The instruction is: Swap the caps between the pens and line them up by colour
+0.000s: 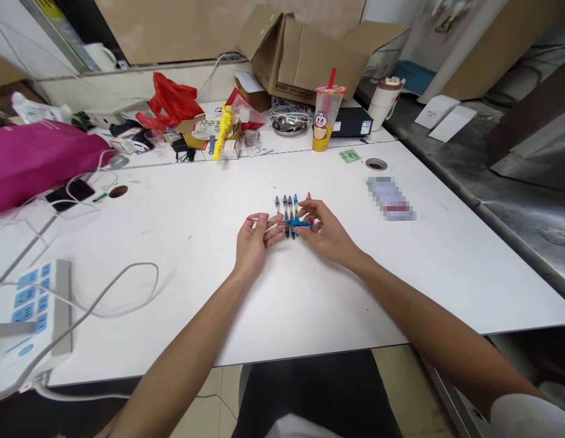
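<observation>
The left hand (252,246) pinches a thin red and white pen (262,219) in a narrow grip. The right hand (323,231) holds a blue pen (303,223) in a narrow grip too. Both pens lie across a row of pens (287,210) on a big white table (186,292), near its middle.

The table has two round holes, one by a blurry pack (391,198) on the right. A white cord (113,292) runs to a power strip (38,301) with blue buttons at the left edge, and a pink bag (36,164) lies past it.

At the back is a second white table (287,143) with a red plastic bag (173,100), a yellow toy (223,131), a metal dish (289,126) and a bubble tea cup (323,118). A torn cardboard box (301,61) sits behind them. On the right is a steel counter (492,201)
</observation>
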